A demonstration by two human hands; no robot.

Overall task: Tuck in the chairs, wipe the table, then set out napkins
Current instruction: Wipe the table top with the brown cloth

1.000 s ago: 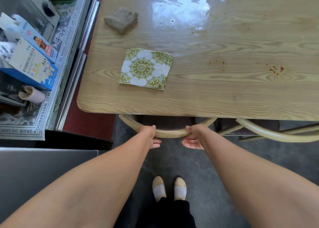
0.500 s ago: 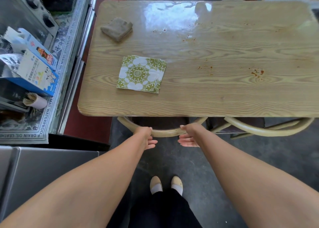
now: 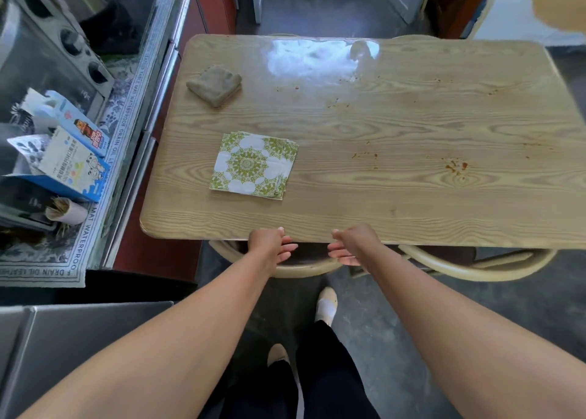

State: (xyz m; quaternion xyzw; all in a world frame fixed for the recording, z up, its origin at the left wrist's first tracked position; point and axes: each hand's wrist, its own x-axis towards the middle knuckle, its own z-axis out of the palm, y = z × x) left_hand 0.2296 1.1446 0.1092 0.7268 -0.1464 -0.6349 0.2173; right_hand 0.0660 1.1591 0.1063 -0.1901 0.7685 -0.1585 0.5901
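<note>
The wooden table (image 3: 412,196) carries a stack of green-and-white patterned napkins (image 3: 253,164) near its front left and a folded brown cloth (image 3: 215,84) at the back left. Reddish-brown stains (image 3: 456,166) and crumbs dot its right half. Two bentwood chairs sit pushed under the near edge; the left one's curved back rail (image 3: 304,269) shows just below my hands, the other's rail (image 3: 475,269) to the right. My left hand (image 3: 269,244) and my right hand (image 3: 352,244) hover at the table's front edge above the left rail, fingers loose and apart, holding nothing.
A counter on the left holds blue-and-white cartons (image 3: 73,165), a printed drain mat (image 3: 79,254) and a metal appliance (image 3: 57,48). A steel surface (image 3: 79,339) fills the lower left. My feet stand on dark floor (image 3: 380,292) before the table.
Both hands have let go of the left chair's back rail and risen to the table edge. The view has pulled back from the table, and one foot has stepped ahead of the other.
</note>
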